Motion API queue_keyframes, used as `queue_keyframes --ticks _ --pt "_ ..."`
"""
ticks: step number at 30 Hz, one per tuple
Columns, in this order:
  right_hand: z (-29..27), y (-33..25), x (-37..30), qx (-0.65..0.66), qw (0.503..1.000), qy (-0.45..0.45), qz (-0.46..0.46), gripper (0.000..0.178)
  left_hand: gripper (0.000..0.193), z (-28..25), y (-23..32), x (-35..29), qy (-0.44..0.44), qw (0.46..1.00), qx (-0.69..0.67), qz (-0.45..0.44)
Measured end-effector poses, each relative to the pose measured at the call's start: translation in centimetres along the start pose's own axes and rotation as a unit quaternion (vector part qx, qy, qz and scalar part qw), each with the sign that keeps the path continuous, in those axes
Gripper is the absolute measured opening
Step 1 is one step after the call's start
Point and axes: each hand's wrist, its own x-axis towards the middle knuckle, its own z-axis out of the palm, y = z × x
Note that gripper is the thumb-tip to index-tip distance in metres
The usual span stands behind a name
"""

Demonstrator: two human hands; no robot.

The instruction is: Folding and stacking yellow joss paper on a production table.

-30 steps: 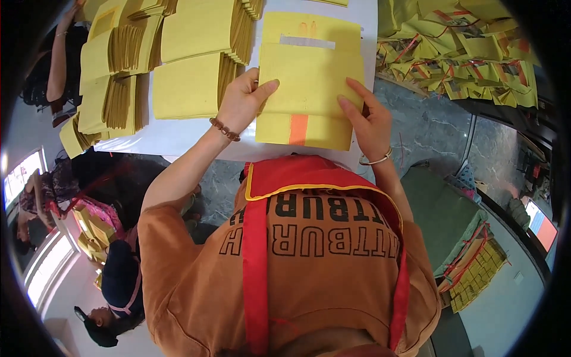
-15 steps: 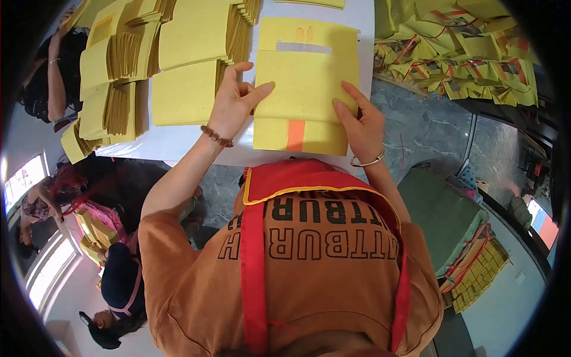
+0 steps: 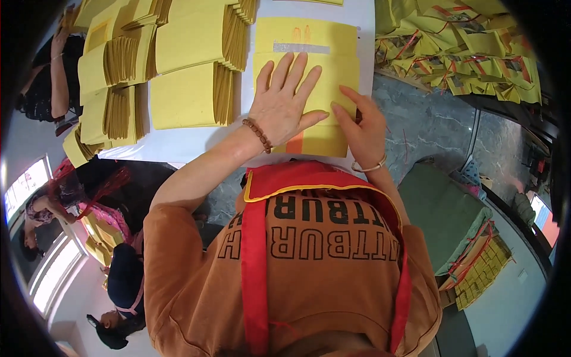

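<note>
A yellow folded paper piece [image 3: 339,53] lies flat on the white-topped table in front of me. It has orange marks and a silvery strip [image 3: 300,47] near its far end, and an orange band [image 3: 294,143] at its near end, partly covered by my hand. My left hand [image 3: 285,98] rests palm down across its middle, fingers spread, with a beaded bracelet at the wrist. At the paper's right edge is my right hand [image 3: 361,119]; thumb and forefinger touch the edge with a gap between them, and the other fingers are mostly hidden.
Fanned stacks of yellow folded paper [image 3: 184,95] fill the table's left side. More yellow pieces with red cords [image 3: 476,53] lie at the far right. A green padded seat [image 3: 440,220] stands at right, beside a bundle of yellow blocks [image 3: 485,271]. Other people sit at left.
My left hand has moved right, from the paper's left edge to lying flat across its middle, covering part of the orange band. My right hand has barely moved.
</note>
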Motion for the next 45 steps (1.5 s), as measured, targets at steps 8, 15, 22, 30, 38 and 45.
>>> queue_keyframes --ticks 8,15,22,30,38,45 --pt "1.5 -1.5 2.2 -0.401 0.861 -0.046 -0.310 0.055 0.073 0.3 -0.5 0.0 -0.029 0.999 -0.030 0.002" --pt "2.3 0.4 2.6 -0.420 0.865 -0.029 -0.274 0.059 0.073 -0.7 -1.9 -0.1 0.000 0.966 -0.256 -0.045" --pt "2.2 -0.1 2.9 -0.434 0.860 -0.034 -0.265 0.061 0.074 -1.3 -3.3 -2.0 -0.088 0.994 -0.005 0.059" --pt "-0.9 0.8 2.7 -0.274 0.914 0.088 -0.285 0.051 0.071 -2.0 -3.2 -1.9 -0.064 0.990 0.070 0.106" --pt "-2.9 1.7 2.2 0.078 0.996 -0.031 0.038 0.044 0.045 -2.8 -1.1 -0.8 0.034 0.952 0.146 0.265" --pt "-5.6 -3.0 4.1 0.347 0.919 -0.145 0.116 0.038 0.045 -6.3 0.0 1.3 0.100 0.961 0.151 0.207"
